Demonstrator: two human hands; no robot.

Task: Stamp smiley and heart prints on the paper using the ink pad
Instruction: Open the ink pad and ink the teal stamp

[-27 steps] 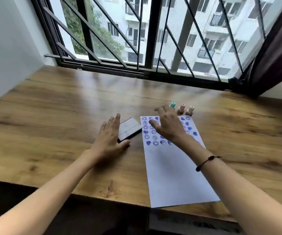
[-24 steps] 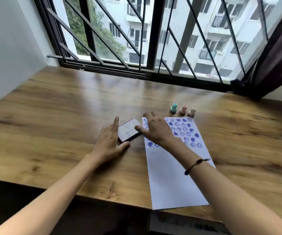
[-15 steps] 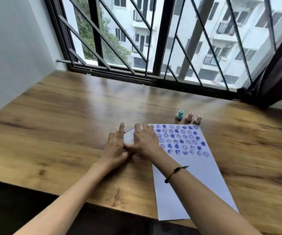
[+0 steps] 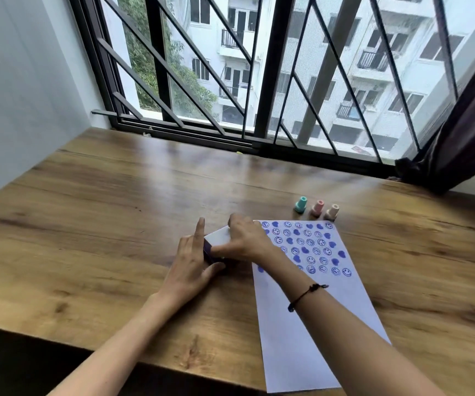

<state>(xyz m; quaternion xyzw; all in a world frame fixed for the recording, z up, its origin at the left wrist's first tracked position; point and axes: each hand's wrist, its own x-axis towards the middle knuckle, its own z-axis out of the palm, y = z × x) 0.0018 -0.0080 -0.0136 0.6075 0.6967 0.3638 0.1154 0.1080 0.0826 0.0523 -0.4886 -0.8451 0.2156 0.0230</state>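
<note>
At desk centre: both hands were on the ink pad [image 4: 218, 238], just left of the paper [image 4: 310, 315].
Ink pad: small flat box, white lid up, dark purple side showing btwn the hands; sat on the wood desk [image 4: 87, 230], its right edge hidden by the right hand, so touching the paper or not, couldn't tell.
Left hand [image 4: 189, 265]: fingers held together, index out straight along the pad's left side, thumb tucked at the near corner; bracing, not lifting, by the look of it.
Right hand [image 4: 244, 242]: curled over the lid from the right, thumb along the near edge, fingertips over the far edge; a pinch on the lid, prob. to open it or shut it. Which one, couldn't tell.
Paper: thin sheet, flat, top part filled w/ rows of blue smileys and hearts, lower part blank; near edge hung past the desk edge.
Stamps: teal [image 4: 300, 204], pink [image 4: 318, 207], peach [image 4: 332, 211], upright in a row just beyond the paper's top edge, nobody touching them.
Handling, my read: pad was light, rigid, smooth plastic, likely to skid, so hold the base by its sides, work the lid by its edges, keep fingers off the inked face. Paper: flimsy, would shift or smudge under a wrist. Stamps: tiny, tippy; take by the narrow neck.
</note>
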